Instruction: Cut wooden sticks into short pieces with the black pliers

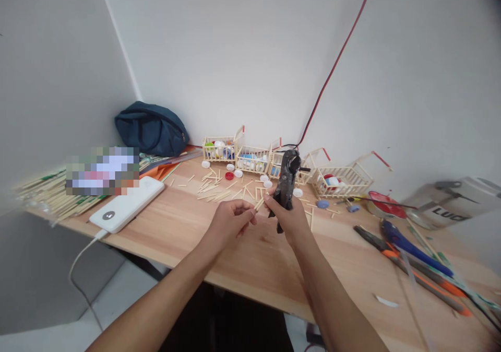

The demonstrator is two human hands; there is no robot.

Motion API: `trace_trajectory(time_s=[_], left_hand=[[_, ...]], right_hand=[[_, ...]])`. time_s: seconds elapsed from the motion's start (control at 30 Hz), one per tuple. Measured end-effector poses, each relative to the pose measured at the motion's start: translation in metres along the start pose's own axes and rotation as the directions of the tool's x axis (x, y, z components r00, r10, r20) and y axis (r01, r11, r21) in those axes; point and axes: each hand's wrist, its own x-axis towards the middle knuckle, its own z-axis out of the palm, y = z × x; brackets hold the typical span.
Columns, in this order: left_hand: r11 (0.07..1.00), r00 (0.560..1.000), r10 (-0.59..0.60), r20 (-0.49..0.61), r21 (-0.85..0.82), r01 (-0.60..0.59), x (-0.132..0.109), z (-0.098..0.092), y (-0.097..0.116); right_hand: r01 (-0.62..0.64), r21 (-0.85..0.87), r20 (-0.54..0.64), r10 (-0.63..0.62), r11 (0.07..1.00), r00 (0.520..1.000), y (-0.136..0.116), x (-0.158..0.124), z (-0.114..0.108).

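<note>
My left hand (235,217) is closed in a pinch on a short wooden stick (259,204) above the front part of the table. Close beside it, my right hand (290,216) is wrapped round a black glue gun (287,179), held upright. The right thumb and fingertips also meet the far end of the stick. Behind the hands stand several small carts made of sticks, among them a left cart (219,151) and a right cart (342,182), with coloured caps inside. Loose cut sticks (213,187) lie scattered in front of them.
On the left are a white power bank (127,206) with a cable, bundled skewers (50,192) and a blue bag (152,127). Orange-handled pliers (422,276), a blue-handled tool (415,247) and a clear container (462,203) are on the right. A red-black wire (336,62) hangs down behind.
</note>
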Motion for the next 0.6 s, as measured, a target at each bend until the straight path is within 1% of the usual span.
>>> trace_trajectory(time_s=[0.13, 0.27, 0.5, 0.6], left_hand=[[0.997, 0.999, -0.038, 0.004, -0.065, 0.038, -0.0003, 0.0017, -0.0005], [0.990, 0.996, -0.089, -0.003, -0.106, 0.089, -0.0001, 0.0048, 0.0020], [0.987, 0.996, -0.092, -0.008, -0.136, 0.090, -0.0015, 0.0085, 0.0044], [0.994, 0.998, -0.056, -0.036, -0.101, 0.052, -0.0018, 0.0094, 0.0022]], right_hand=[[0.054, -0.078, -0.023, -0.056, 0.995, 0.998, 0.0003, -0.0002, 0.0005], [0.068, -0.112, -0.049, -0.074, 0.991, 0.996, -0.0009, -0.0012, 0.0015], [0.068, -0.076, -0.050, -0.072, 0.995, 0.996, -0.0002, -0.0016, 0.0022], [0.063, -0.055, -0.046, -0.066, 0.997, 0.997, 0.0004, -0.0011, 0.0014]])
